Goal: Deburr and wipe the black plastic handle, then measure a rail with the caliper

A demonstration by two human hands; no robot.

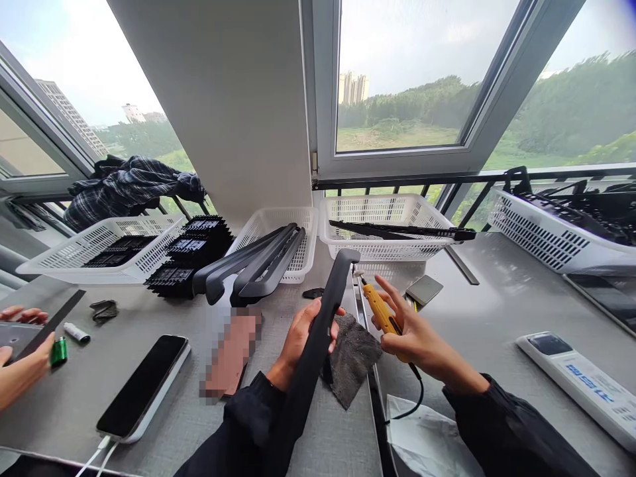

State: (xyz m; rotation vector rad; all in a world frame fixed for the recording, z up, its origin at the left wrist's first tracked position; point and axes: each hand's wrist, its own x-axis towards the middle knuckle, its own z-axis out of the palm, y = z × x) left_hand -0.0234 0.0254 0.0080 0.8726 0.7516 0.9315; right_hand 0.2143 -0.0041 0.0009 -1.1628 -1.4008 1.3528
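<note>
My left hand (pixel 303 338) is wrapped round a long black plastic trim piece (pixel 318 338) with a hooked upper end. The piece slants from the lower middle up toward the baskets, and its lower end runs over my sleeve. In my right hand (pixel 415 331) is a slim yellow corded hand tool (pixel 380 310); its small tip points up and left, close beside the trim's upper end, and I cannot tell whether they touch. My right index finger is stretched out, off the tool. Below the trim lies a dark grey cloth (pixel 352 361) on the table.
White baskets stand along the back, one with long black strips (pixel 397 230). More trim pieces (pixel 268 265) lean on another basket (pixel 311 232) beside stacked black parts (pixel 186 255). A charging phone (pixel 144 384) lies left. Another person's hands (pixel 30 371) hold a flat piece far left.
</note>
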